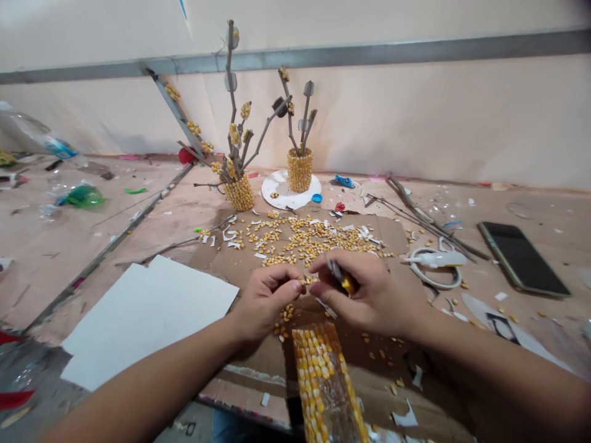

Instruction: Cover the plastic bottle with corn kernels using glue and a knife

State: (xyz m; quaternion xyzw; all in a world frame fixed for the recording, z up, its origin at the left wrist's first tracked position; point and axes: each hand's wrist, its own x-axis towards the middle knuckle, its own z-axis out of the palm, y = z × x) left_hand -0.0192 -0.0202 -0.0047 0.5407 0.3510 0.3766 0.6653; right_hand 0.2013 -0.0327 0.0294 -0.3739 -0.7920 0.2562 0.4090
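Note:
My left hand (272, 295) pinches a small kernel-covered piece (306, 280) between thumb and fingertips. My right hand (364, 289) curls around a small grey-and-yellow tool (342, 277), whose kind I cannot make out. Its thumb and forefinger come close to the piece; whether they touch it I cannot tell. Below both hands, a clear strip-like form partly covered in corn kernels (318, 381) reaches to the bottom edge. Loose corn kernels (305, 240) and white paper scraps are spread on the cardboard (388, 227) beyond my hands.
Two kernel-covered pots (240, 194) (300, 171) hold twigs at the back; one stands on a white disc (277, 191). White sheets (152, 314) lie left. A glue bottle (436, 258), a roll of tape (455, 280), sticks (415, 212) and a phone (524, 257) lie right.

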